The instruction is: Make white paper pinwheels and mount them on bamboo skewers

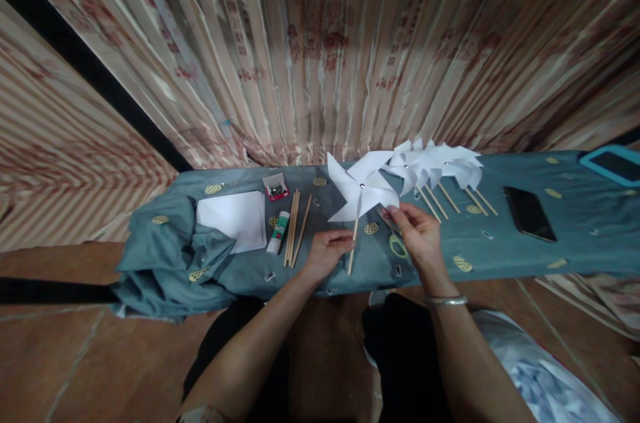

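Observation:
A white paper pinwheel (361, 187) on a wooden stick is held up over the cloth, a small metal pin at its centre. My left hand (329, 251) is closed round the stick below the blades. At the lower right blade, my right hand (416, 231) pinches the paper edge between thumb and fingers. Scissors with yellow-green handles (399, 247) lie beside my right hand, partly hidden by it. Several other finished-looking pinwheels (435, 166) lie overlapping behind and to the right, their sticks (449, 198) pointing toward me.
On the cloth-covered surface (350, 284) at left lie white paper sheets (240, 216), a glue stick (278, 232), loose wooden sticks (295, 230) and a small box of pins (276, 188). A phone (529, 212) and a blue-framed object (613, 165) lie at right. A curtain (320, 63) hangs behind.

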### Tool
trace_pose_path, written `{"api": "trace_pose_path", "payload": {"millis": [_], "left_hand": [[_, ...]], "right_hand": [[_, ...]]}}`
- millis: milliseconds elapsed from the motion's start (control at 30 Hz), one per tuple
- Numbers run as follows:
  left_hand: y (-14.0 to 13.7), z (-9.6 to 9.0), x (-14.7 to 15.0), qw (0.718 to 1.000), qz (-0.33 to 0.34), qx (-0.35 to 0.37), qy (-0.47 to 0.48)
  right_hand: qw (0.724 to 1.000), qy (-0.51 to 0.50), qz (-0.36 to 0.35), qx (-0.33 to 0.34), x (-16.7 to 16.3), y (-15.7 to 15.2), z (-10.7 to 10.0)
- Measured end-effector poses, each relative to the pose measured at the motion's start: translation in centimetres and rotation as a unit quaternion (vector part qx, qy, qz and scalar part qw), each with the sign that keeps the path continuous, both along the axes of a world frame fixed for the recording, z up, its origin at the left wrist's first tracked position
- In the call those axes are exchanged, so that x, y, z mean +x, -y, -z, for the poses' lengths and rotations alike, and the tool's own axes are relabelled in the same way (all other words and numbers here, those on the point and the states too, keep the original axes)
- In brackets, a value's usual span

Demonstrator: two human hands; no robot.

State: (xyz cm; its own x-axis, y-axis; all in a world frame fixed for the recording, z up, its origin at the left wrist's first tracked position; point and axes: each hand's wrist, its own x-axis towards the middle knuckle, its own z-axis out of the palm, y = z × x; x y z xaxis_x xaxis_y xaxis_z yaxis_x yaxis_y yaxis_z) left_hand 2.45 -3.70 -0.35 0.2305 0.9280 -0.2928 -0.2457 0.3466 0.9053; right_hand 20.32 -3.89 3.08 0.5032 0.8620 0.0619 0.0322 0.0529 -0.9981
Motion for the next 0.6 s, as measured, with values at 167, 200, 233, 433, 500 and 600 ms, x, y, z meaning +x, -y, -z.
{"api": "trace_pose_path", "payload": {"millis": [167,200,233,433,500,600], "left_hand": [[-0.2,0.0,0.2,1.000,-0.007,0.005,-0.001],[-0.2,0.0,0.3,1.000,-0.007,0.006,0.000],[-0.2,0.0,0.3,1.000,-0.007,0.007,0.001],[-0.3,-0.2,0.4,1.000,-0.013,0.008,-0.003],[-0.3,-0.2,0.4,1.000,-0.012,0.008,-0.003],[-0.2,-0.4,0.4,1.000,-0.012,0.007,0.000]], "right_hand": [[1.000,0.014,-0.017,-0.014,-0.3,0.2,0.3],[0.999,0.018,-0.021,-0.016,-0.4,0.2,0.4],[0.999,0.022,-0.024,-0.018,-0.5,0.2,0.4],[0.998,0.036,-0.053,-0.026,-1.3,0.4,0.4],[0.997,0.032,-0.059,-0.029,-1.7,0.4,0.3],[0.996,0.032,-0.077,-0.037,-2.1,0.5,0.3]]}}
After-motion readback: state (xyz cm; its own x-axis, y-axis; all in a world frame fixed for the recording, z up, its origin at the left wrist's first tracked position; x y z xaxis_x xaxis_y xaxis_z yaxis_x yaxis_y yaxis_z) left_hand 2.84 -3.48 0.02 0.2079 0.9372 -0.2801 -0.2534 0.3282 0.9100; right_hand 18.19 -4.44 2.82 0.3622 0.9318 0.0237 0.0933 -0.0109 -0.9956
